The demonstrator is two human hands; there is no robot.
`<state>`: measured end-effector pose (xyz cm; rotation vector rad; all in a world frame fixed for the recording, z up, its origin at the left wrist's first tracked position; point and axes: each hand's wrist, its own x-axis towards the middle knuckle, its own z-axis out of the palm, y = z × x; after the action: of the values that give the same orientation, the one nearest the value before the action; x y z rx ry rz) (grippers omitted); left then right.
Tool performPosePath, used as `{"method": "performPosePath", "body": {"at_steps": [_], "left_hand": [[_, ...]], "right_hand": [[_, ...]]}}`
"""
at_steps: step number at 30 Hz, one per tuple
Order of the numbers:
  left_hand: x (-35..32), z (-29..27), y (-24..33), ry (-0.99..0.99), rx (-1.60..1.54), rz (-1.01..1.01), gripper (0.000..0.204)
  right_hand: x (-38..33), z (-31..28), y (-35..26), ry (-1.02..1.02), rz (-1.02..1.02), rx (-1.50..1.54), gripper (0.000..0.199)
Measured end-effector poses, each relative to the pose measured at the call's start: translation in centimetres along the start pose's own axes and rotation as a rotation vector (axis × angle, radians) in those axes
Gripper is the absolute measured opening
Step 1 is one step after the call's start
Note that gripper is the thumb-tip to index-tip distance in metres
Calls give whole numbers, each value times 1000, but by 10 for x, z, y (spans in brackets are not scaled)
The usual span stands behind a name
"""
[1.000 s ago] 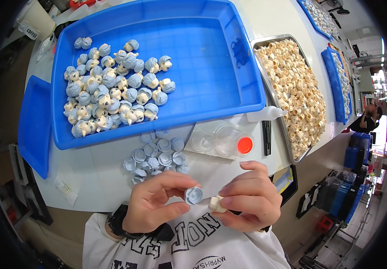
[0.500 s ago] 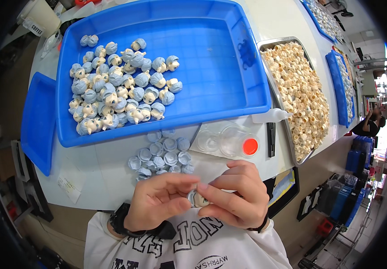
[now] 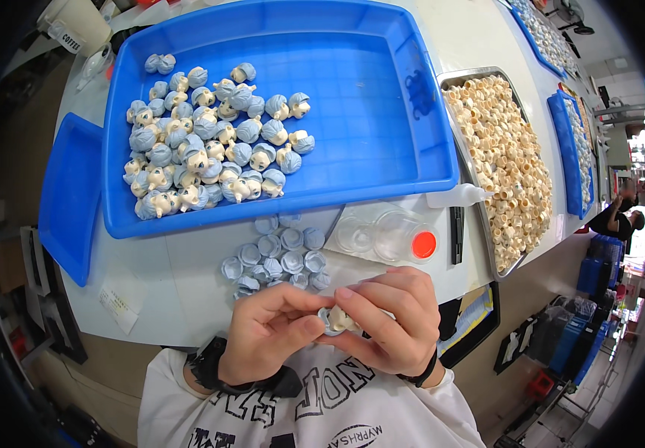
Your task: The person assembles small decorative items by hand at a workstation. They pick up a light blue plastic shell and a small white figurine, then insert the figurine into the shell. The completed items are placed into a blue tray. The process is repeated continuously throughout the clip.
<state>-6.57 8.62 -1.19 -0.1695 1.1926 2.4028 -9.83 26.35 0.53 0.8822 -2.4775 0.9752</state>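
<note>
While one white surface (image 3: 180, 276) carries the work, one large blue rectangular plastic tub (image 3: 360, 142) sits on it with a heap of small blue-haired cream doll heads (image 3: 205, 119), forty or so, too overlapped for an exact count. One long silver metal tray (image 3: 472, 72) holds cream hollow pieces (image 3: 498, 157) beyond counting. One smaller blue plastic tray (image 3: 72, 201) is at the tub's left, and two filled blue trays (image 3: 570, 157) lie farther off to the right. Two hands meet near the surface's front edge: the left hand (image 3: 274, 328) pinches one pale-blue rounded shell (image 3: 324, 317), the right hand (image 3: 393, 317) pinches one cream doll-face piece (image 3: 342, 321), and the two parts touch. Between tub and hands are one clear plastic container (image 3: 374, 235) with a round red end, one white squeeze bottle (image 3: 453, 196), one slim black bar (image 3: 457, 235) and about sixteen loose pale-blue shells (image 3: 291, 239), some overlapping
</note>
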Motion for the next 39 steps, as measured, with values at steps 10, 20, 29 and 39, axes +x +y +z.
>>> {"method": "performPosePath", "body": {"at_steps": [10,20,29,39], "left_hand": [[2,1,1,-24,14,-26,20],[2,6,-1,23,14,11,19],[4,8,-1,51,15,-72,25],[3,7,4,-72,-92,-142,36]], "right_hand": [[2,-3,1,-67,12,32,38],[0,0,4,4,-33,9,37],[3,-1,5,-57,-40,24,36],[-1,-3,3,-41,-63,94,36]]}}
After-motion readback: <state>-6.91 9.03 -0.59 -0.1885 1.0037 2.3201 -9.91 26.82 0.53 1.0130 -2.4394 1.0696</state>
